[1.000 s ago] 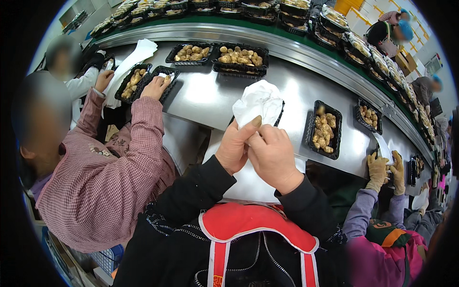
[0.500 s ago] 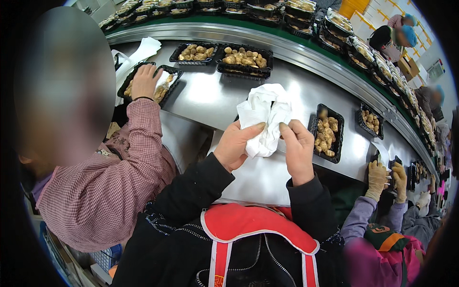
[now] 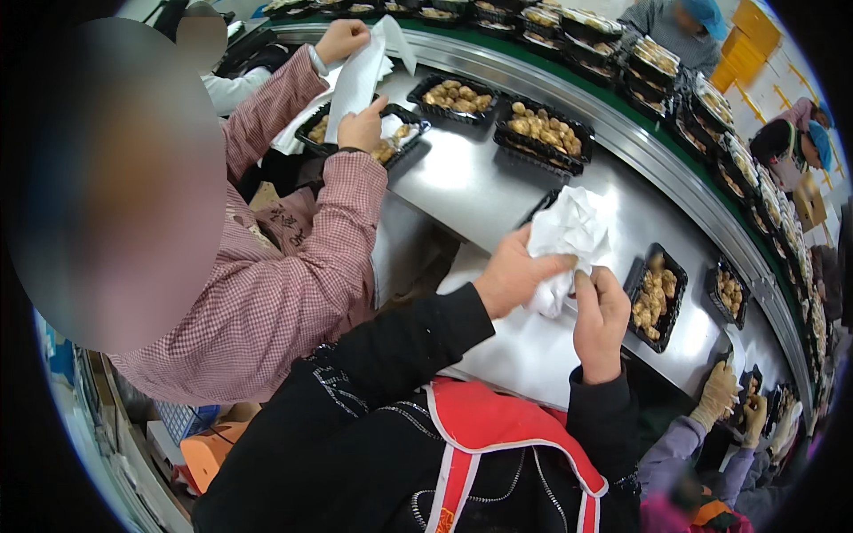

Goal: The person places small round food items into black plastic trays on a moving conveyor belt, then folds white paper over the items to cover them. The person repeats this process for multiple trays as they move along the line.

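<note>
A crumpled sheet of white paper towel [image 3: 577, 226] is bunched up in front of me, above the metal table. My left hand [image 3: 522, 274] is closed on its left side, thumb lying across the paper. On the lower right edge my right hand [image 3: 601, 313] pinches it between thumb and fingers. Behind the paper the rim of a black plastic tray [image 3: 540, 206] peeks out; its inside is hidden. To the right of my hands sits a black tray [image 3: 633, 282] holding lumpy yellow-brown pieces of produce [image 3: 656, 302], perhaps mushrooms.
Two filled black trays [image 3: 453, 96] [image 3: 544, 135] stand farther back on the steel table [image 3: 462, 182]. At my left, a person in a checked sleeve [image 3: 342, 213] lifts a white sheet [image 3: 360, 80] over trays. Gloved hands [image 3: 715, 395] work at the right. Stacked trays [image 3: 653, 67] line the green conveyor.
The view has swung left, shifting everything rightward. My hands have bunched the paper towel tighter, my left hand turning over it. The neighbour at left has raised a white sheet.
</note>
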The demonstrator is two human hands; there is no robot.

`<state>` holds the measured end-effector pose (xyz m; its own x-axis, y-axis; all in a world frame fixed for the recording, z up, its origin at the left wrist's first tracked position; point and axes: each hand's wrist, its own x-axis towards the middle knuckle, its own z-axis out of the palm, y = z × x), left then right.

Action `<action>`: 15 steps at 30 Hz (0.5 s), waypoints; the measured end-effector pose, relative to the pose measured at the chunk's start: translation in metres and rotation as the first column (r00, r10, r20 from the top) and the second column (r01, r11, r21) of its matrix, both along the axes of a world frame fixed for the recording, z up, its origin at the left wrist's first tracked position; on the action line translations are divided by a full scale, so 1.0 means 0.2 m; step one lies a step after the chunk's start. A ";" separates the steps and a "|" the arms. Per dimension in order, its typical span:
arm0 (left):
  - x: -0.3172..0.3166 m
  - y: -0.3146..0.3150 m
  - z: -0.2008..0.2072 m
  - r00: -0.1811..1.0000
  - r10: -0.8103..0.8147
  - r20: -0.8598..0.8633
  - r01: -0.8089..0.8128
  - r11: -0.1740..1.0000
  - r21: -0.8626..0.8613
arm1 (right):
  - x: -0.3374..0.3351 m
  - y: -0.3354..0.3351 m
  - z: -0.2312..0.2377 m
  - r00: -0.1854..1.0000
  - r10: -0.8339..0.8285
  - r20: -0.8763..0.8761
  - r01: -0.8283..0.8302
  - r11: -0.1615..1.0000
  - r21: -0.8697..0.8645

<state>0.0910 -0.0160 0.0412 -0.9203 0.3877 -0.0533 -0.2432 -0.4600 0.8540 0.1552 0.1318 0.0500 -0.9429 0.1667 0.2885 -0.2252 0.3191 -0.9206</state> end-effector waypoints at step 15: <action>0.00 0.00 -0.01 0.999 0.051 -0.016 -0.050 0.999 0.017 | -0.09 -0.05 0.12 0.990 -0.137 -0.034 0.124 0.959 -0.255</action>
